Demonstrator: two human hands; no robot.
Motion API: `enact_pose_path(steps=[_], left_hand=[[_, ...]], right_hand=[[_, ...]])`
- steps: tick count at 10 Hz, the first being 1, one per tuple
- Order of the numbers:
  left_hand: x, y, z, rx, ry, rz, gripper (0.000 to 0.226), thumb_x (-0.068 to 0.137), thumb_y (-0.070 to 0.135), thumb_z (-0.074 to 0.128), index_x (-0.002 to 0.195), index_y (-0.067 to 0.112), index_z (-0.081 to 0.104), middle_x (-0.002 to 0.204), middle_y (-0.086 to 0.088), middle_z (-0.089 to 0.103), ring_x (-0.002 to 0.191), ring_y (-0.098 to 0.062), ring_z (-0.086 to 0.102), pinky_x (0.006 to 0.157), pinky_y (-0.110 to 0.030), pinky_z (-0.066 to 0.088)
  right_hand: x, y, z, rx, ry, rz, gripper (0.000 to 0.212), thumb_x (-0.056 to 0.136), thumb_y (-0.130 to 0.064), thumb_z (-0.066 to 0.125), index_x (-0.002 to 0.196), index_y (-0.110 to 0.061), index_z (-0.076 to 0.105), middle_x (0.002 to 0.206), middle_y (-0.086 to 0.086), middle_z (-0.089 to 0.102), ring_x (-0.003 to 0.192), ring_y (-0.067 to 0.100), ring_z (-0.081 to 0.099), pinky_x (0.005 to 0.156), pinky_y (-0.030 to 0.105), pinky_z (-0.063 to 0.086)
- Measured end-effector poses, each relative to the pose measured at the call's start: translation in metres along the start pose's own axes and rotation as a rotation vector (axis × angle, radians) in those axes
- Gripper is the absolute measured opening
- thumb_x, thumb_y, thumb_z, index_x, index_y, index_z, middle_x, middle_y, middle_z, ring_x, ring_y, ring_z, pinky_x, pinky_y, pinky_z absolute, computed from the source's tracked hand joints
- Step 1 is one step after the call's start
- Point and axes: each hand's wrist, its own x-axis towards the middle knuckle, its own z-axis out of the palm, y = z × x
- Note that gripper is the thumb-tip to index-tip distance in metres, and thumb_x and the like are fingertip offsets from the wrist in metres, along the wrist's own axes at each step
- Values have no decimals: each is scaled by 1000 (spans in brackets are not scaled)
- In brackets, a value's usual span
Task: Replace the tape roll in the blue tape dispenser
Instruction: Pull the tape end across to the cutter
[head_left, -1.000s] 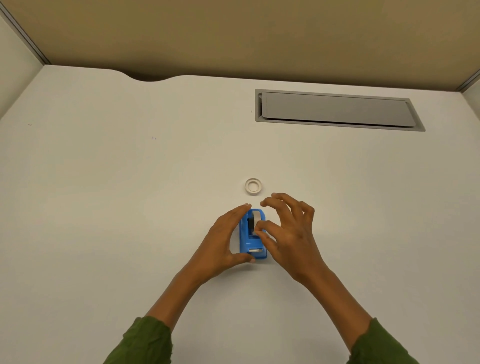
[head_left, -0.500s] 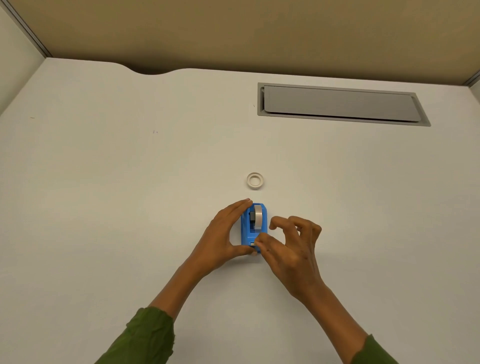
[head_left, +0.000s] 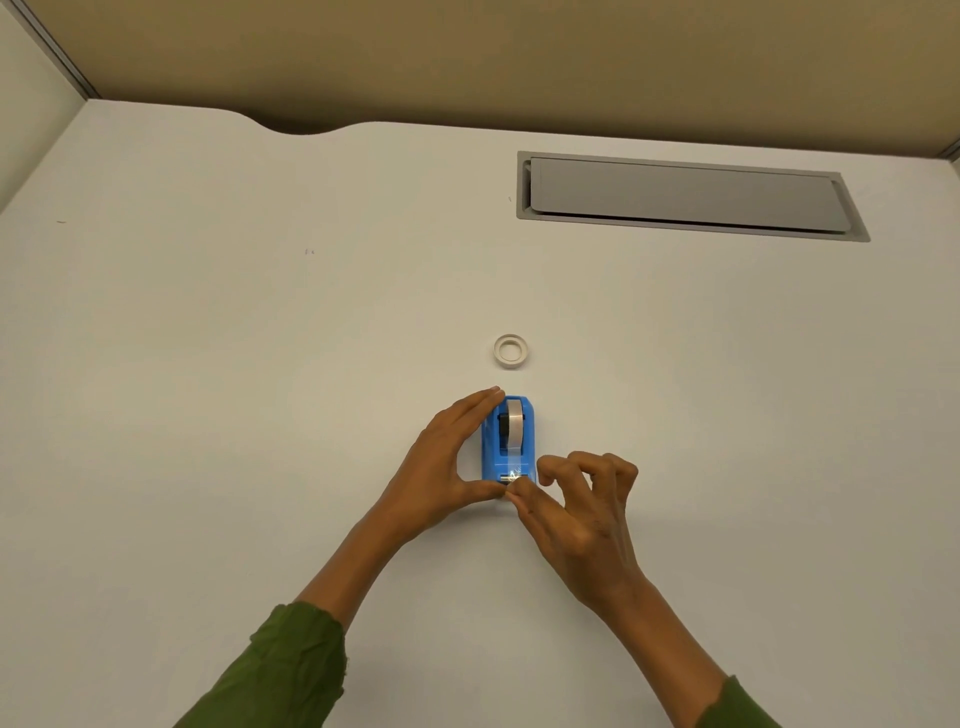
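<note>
1. Two hands at work on the blue tape dispenser (head_left: 509, 441), upright on the white counter (head_left: 260, 415), near its front middle.
2. Left hand (head_left: 441, 467) cupped around the dispenser's left side, fingertips at the far end, thumb at the near end: gripping the body.
3. Right hand (head_left: 576, 504) pinched, thumb and forefinger closed on the free tape end at the cutter (head_left: 511, 477); other fingers curled and clear.
4. New tape roll (head_left: 511, 423) seated in the well, strip leading down toward the cutter.
5. Empty-looking ring (head_left: 510, 352), probably the spent core, flat on the counter just beyond the dispenser, apart from it.
6. Likely the last step: laying the tape end over the cutter teeth.
7. To do it well: keep the left-hand brace firm so the dispenser stays put; draw the strip straight and centred, press it lightly onto the teeth, avoid twisting or sticking it to the fingers.
8. Compared with half a second earlier: right-hand pinch lower, now at the cutter, not beside the roll; left hand unchanged in its hold; ring unmoved.
</note>
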Motion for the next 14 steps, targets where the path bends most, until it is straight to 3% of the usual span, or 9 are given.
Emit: enact_pose_path(steps=[1, 4, 6, 8, 10, 12, 13, 14], left_hand=[[0, 1, 0, 13, -10, -10, 81, 61, 59, 64, 122, 64, 11, 130, 47, 10, 116, 33, 13, 96, -1, 17], [-1, 1, 0, 3, -5, -17, 81, 61, 58, 64, 122, 64, 10, 130, 46, 10, 119, 27, 16, 95, 0, 17], [-1, 4, 0, 6, 9, -6, 85, 65, 47, 72, 123, 60, 12, 131, 43, 12, 126, 9, 22, 104, -16, 25], [-1, 5, -2, -7, 21, -5, 85, 63, 51, 70, 126, 56, 14, 137, 33, 19, 128, 7, 26, 106, -23, 30], [-2, 6, 0, 0, 26, -26, 87, 66, 45, 74, 124, 59, 10, 137, 32, 18, 125, 7, 27, 105, -24, 31], [-4, 8, 1, 10, 17, -56, 95, 66, 42, 76, 132, 50, 8, 148, 21, 20, 133, -1, 25, 107, -27, 29], [-6, 14, -7, 16, 37, -39, 98, 65, 42, 77, 140, 39, 13, 147, 22, 18, 136, -4, 23, 109, -27, 28], [-7, 19, -14, -10, 61, -51, 99, 62, 47, 77, 139, 41, 16, 145, 26, 18, 136, 0, 22, 107, -21, 24]], right_hand=[[0, 1, 2, -23, 11, -18, 26, 67, -24, 79, 88, -11, 73, 102, 2, 46, 91, 20, 43, 74, 38, 29], [-3, 4, 1, -83, 8, -67, 27, 62, -23, 86, 85, -15, 75, 100, 0, 46, 89, 18, 44, 73, 39, 26], [-6, 5, 1, -57, 3, -14, 28, 62, -25, 84, 87, -15, 75, 100, 2, 46, 90, 19, 44, 72, 39, 25], [-6, 3, 3, 100, -2, 185, 18, 80, -35, 64, 89, -21, 73, 99, 0, 45, 90, 21, 42, 70, 35, 26], [-19, 6, 2, 227, -88, 380, 15, 73, -26, 75, 87, -22, 73, 88, 9, 60, 87, 17, 41, 67, 36, 31], [-21, 13, -7, 337, -72, 581, 13, 71, -22, 76, 83, -20, 75, 84, 5, 56, 82, 7, 36, 61, 38, 40], [-14, 18, -18, 390, -47, 647, 16, 68, -17, 79, 83, -20, 75, 89, -2, 50, 81, 13, 41, 61, 43, 46], [-3, 22, -27, 432, -3, 689, 17, 68, -15, 80, 82, -24, 74, 89, -3, 50, 80, 19, 45, 65, 37, 46]])
